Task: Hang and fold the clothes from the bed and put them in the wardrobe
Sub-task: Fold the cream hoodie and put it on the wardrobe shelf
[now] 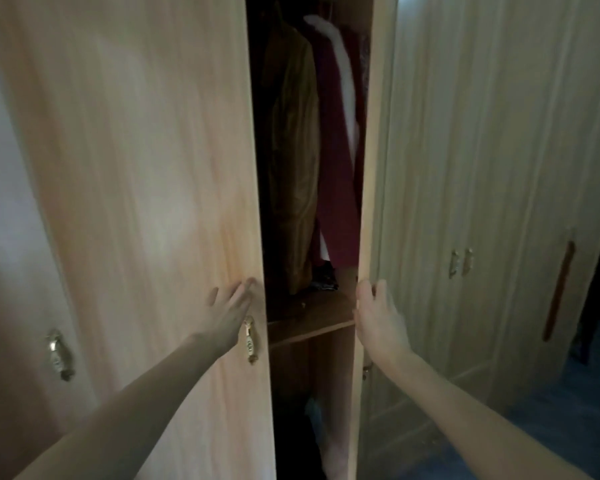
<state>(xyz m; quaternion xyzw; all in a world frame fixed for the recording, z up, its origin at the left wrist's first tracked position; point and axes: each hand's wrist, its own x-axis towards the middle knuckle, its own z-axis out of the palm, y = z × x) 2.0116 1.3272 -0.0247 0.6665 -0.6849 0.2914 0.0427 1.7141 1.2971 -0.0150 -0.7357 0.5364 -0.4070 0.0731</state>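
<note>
A light wooden wardrobe stands right in front of me, its two middle doors partly ajar. My left hand [230,310] lies flat with straight fingers against the left door [146,202], just above its brass handle [249,339]. My right hand [378,315] touches the edge of the right door [369,188], fingers mostly straight. Through the gap I see a brown garment [293,161] and a dark red garment with a white stripe [338,140] hanging inside, above a wooden shelf [312,320]. The bed and its clothes are out of view.
Further shut wardrobe doors stand to the right, with small metal handles [460,262] and a long wooden handle [559,289]. Another brass handle [59,355] is on the far-left door. Blue floor [551,410] shows at the lower right.
</note>
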